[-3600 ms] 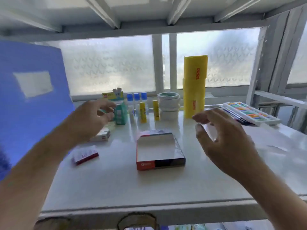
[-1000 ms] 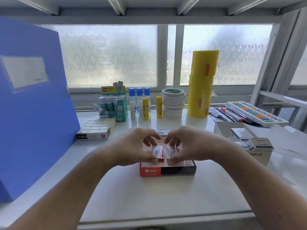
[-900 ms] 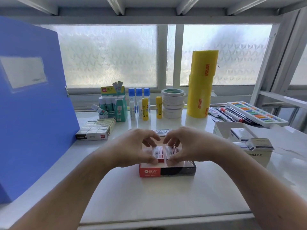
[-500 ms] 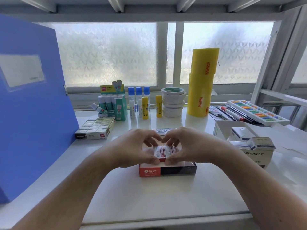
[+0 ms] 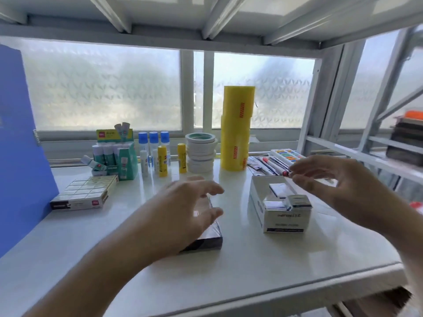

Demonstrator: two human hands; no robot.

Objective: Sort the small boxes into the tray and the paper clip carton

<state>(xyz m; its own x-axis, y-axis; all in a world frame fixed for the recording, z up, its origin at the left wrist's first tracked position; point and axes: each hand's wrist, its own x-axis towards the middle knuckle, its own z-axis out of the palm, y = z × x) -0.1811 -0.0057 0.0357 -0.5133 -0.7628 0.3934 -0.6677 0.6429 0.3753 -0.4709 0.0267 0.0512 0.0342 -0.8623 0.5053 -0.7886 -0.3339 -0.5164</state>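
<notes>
A low black tray [image 5: 211, 235] lies at the middle of the white shelf, mostly hidden under my left hand [image 5: 183, 213]. That hand hovers over it with fingers spread and holds nothing. The small red boxes in the tray are out of sight. To the right stands the open white paper clip carton [image 5: 283, 221] with small white boxes [image 5: 298, 201] inside. My right hand [image 5: 338, 186] floats above the carton's far right side, fingers apart and empty.
A tall blue folder [image 5: 20, 156] walls off the left. A flat pack of boxes [image 5: 84, 193] lies beside it. Glue sticks [image 5: 114, 154], tape rolls [image 5: 201, 152], yellow rolls [image 5: 237, 131], pens and a paint palette [image 5: 286, 155] line the back.
Both hands have let go of the small red boxes in the tray and come apart. My right hand has swung right, over the white carton. The view has shifted right.
</notes>
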